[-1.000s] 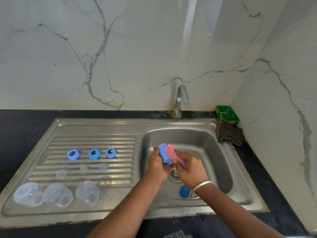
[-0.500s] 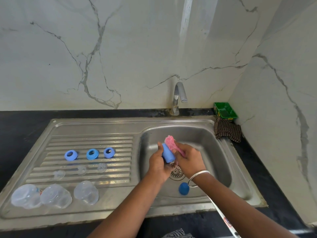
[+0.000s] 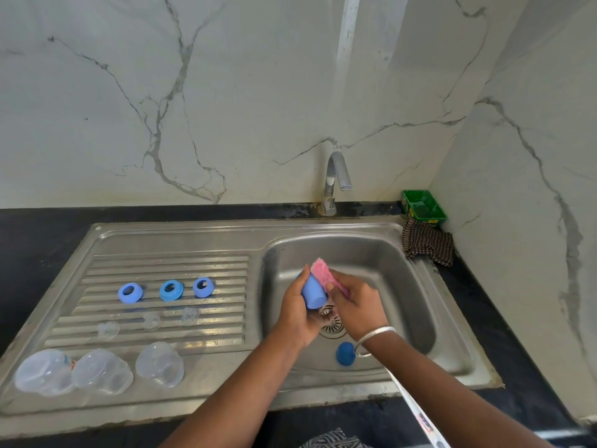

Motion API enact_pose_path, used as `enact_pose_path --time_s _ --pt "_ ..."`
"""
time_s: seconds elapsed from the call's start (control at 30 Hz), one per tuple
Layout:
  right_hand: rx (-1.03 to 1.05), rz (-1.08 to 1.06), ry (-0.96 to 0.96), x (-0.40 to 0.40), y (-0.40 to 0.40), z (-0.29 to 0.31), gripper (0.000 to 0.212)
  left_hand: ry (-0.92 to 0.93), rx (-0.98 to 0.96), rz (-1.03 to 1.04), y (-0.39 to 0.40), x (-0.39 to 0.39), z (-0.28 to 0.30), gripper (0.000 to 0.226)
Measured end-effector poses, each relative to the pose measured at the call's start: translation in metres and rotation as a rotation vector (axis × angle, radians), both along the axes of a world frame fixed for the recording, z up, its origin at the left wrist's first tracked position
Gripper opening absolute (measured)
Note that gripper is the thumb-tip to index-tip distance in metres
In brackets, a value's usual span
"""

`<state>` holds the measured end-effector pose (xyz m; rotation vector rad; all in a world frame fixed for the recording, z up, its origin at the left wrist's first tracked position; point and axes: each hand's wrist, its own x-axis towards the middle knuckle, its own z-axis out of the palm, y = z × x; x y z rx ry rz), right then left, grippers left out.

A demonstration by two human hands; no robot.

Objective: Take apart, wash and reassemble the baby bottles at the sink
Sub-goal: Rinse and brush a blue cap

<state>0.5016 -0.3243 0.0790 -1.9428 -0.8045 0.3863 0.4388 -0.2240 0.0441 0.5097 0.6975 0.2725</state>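
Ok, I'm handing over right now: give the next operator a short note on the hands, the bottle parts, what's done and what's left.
Left hand grips a blue cap over the sink basin. Right hand holds the pink sponge against it.
Another blue cap lies in the basin by the drain.
On the drainboard: three blue rings, three clear teats, three clear bottles.
Done: bottles taken apart.
Left: finish scrubbing the caps, rinse, reassemble. Which drainboard parts are already washed, I cannot tell.
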Motion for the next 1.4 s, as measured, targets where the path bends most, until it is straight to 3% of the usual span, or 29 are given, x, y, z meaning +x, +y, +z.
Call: enact_pose_path --time_s 0.33,0.4,0.5,0.63,0.77,0.9,1.03,1.13,1.23,1.33,1.4 --pt "-0.027 -0.062 0.345 -0.010 0.001 -0.013 0.024 0.079 -0.145 0.138 -0.001 0.003 0.019 0.064" --pt "-0.050 -0.016 0.264 -0.014 -0.004 -0.010 0.028 0.077 -0.194 0.189 0.004 0.005 0.017 0.066" --pt "-0.013 0.013 0.056 -0.014 -0.009 -0.005 0.016 0.120 -0.184 0.179 0.003 0.007 0.015 0.067" --pt "-0.036 0.122 -0.364 -0.006 -0.007 -0.011 0.044 0.059 -0.245 0.192 -0.006 0.009 0.019 0.068" --pt "-0.103 0.268 -0.603 0.000 -0.022 -0.016 0.042 0.049 -0.254 0.152 0.003 0.007 0.020 0.079" --pt "-0.089 0.122 -0.527 0.016 -0.014 -0.018 0.045 0.059 -0.228 0.111 0.000 0.004 0.013 0.060" --pt "-0.142 0.284 -0.440 0.020 -0.019 -0.013 0.038 0.055 -0.197 0.104 0.009 -0.003 0.010 0.057" --pt "-0.222 0.198 -0.270 0.026 -0.028 -0.014 0.031 0.127 -0.190 0.135 0.024 -0.012 0.005 0.041" --pt "-0.210 0.050 -0.068 0.035 -0.031 -0.012 0.018 0.240 -0.052 0.024 0.030 -0.022 -0.009 0.023" --pt "-0.136 0.036 -0.011 0.040 -0.031 -0.007 0.035 0.335 0.438 -0.193 0.027 -0.028 -0.017 0.018" --pt "-0.147 0.061 -0.050 0.043 -0.028 -0.002 0.037 0.347 0.760 -0.304 0.025 -0.031 -0.024 0.027"
